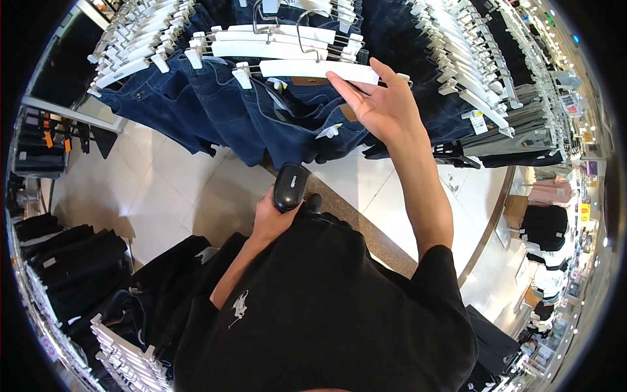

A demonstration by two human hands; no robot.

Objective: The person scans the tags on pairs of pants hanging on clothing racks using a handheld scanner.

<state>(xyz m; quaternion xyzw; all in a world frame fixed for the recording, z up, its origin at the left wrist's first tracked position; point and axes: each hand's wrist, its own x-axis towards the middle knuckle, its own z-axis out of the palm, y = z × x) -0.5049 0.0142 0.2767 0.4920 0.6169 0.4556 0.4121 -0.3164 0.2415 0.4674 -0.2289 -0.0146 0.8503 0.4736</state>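
Note:
My right hand (374, 100) is raised at the right end of a white clip hanger (294, 68), its fingers spread and the thumb near the bar; a firm grip cannot be made out. Dark blue jeans (294, 105) hang from that hanger, waistband gaping, with a brown patch and a small tag (329, 131). Low in front of my body, my left hand (274, 215) is closed around a black handheld barcode scanner (290, 187), just below the jeans' lower edge. More jeans on white hangers stand close behind the front pair.
Rows of hung jeans (156, 98) fill the left of the rack, and grey trousers (514, 127) hang at the right. White hangers (127, 353) with dark garments are at lower left. Stacked dark clothes (78, 259) lie left. Tiled floor (161, 171) shows below the rack.

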